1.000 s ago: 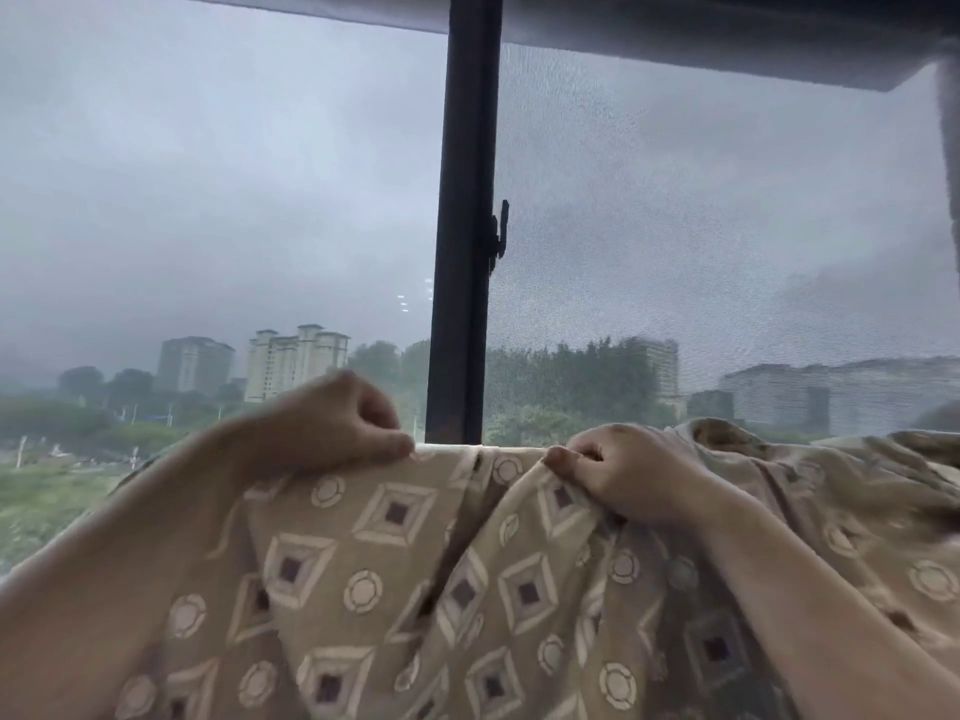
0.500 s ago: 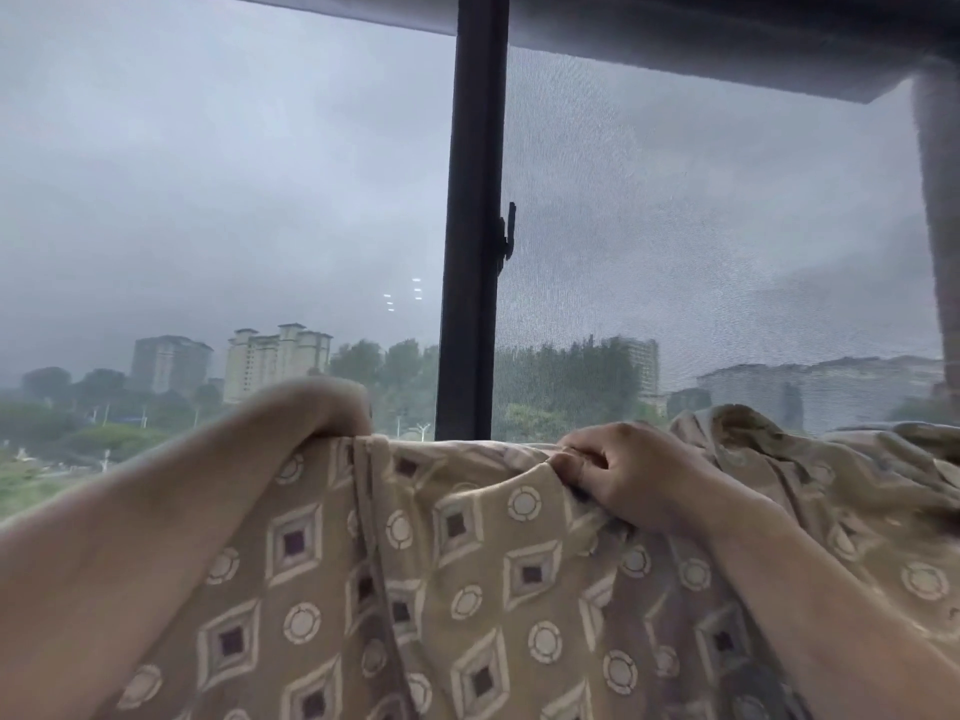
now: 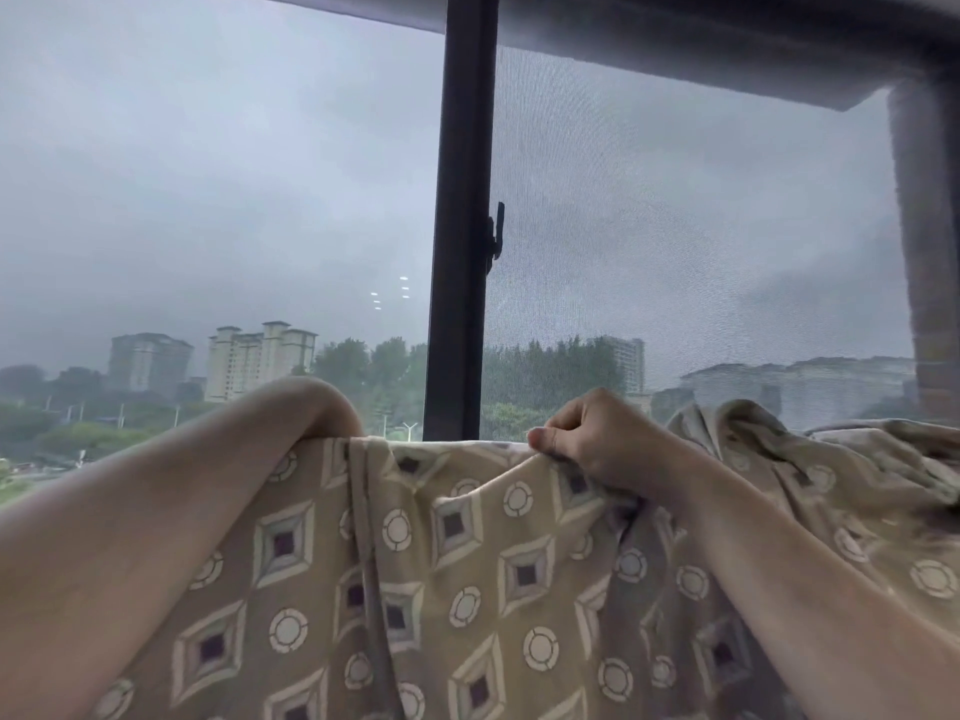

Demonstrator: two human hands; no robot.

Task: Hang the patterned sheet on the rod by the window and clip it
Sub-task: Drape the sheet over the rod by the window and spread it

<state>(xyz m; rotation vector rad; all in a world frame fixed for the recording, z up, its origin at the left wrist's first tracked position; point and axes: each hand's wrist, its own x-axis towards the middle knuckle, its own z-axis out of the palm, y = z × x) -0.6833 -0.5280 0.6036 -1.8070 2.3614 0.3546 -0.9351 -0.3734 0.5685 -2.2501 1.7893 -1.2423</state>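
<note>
The patterned sheet (image 3: pixel 467 579), beige with diamonds and circles, drapes across the lower view in front of the window. The rod is hidden under its top fold. My right hand (image 3: pixel 602 439) pinches the sheet's top edge right of centre, thumb pressed on the cloth. My left hand (image 3: pixel 322 407) reaches over the top edge at the left; only its wrist and back show, and the fingers are hidden behind the sheet. The sheet bunches in loose folds at the far right. No clip is visible.
A dark window post (image 3: pixel 462 215) with a latch (image 3: pixel 496 236) stands behind the sheet, with an insect screen (image 3: pixel 701 241) on the right pane. A wall edge (image 3: pixel 930 252) closes the right side. Outside are buildings and trees.
My left hand has gone over the sheet's top edge, so its fingers are now hidden. The sheet has shifted left along the top. My right hand keeps its pinch.
</note>
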